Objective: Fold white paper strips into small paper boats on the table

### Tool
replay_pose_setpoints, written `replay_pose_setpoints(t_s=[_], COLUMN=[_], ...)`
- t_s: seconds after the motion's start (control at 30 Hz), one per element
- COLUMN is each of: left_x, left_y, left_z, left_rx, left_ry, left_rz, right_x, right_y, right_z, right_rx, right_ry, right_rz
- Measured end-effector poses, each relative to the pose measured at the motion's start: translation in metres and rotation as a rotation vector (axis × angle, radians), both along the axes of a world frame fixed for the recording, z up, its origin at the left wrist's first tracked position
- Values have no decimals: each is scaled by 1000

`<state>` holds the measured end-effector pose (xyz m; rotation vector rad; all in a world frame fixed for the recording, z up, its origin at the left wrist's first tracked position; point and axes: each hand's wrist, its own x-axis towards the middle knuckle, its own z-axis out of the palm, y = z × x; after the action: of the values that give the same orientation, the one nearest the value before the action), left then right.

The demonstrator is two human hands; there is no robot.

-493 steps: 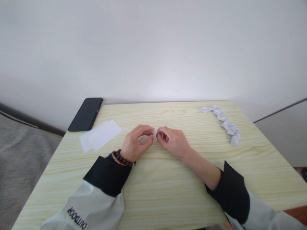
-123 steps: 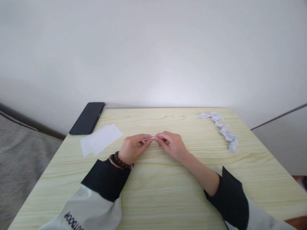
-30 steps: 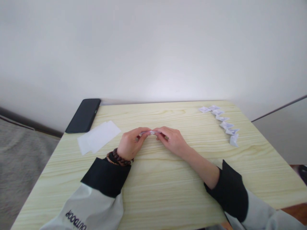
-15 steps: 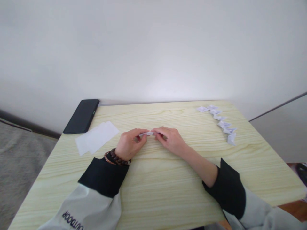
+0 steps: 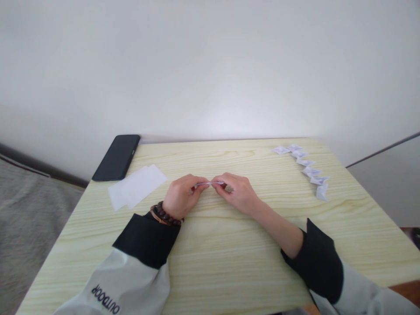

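Note:
Between my hands, above the middle of the table, is a small folded piece of white paper [image 5: 210, 183], seen nearly edge-on as a thin strip. My left hand [image 5: 184, 194] pinches its left end between thumb and fingers. The right end is pinched the same way by my right hand [image 5: 236, 191]. My fingertips almost meet at the paper's middle and hide most of it. Left of my left hand lie several flat sheets of white paper [image 5: 138, 186], overlapping. Folded paper boats [image 5: 311, 171] stand in a curved row at the right.
A black smartphone [image 5: 117, 157] lies at the table's back left corner, just behind the sheets. The pale wood-grain table [image 5: 223, 262] meets a white wall [image 5: 210, 70] at its back edge. Grey fabric [image 5: 36, 210] is beyond the left edge.
The folded paper now shows as a thinner, flatter strip, with my fingertips closer together at its middle. The whole view has shifted slightly, so the table's things appear further right.

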<state>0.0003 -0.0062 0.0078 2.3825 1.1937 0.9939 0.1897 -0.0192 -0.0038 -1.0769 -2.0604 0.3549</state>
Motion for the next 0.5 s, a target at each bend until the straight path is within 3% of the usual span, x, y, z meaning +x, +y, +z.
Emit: replay_pose_setpoints(t_s=[0.5], left_x=[-4], left_y=[0], left_z=[4], left_rx=[-62], left_ry=[-74], left_rz=[39], right_x=[2], right_y=[4], right_z=[1], right_rx=[0], right_ry=[8], right_rz=[16])
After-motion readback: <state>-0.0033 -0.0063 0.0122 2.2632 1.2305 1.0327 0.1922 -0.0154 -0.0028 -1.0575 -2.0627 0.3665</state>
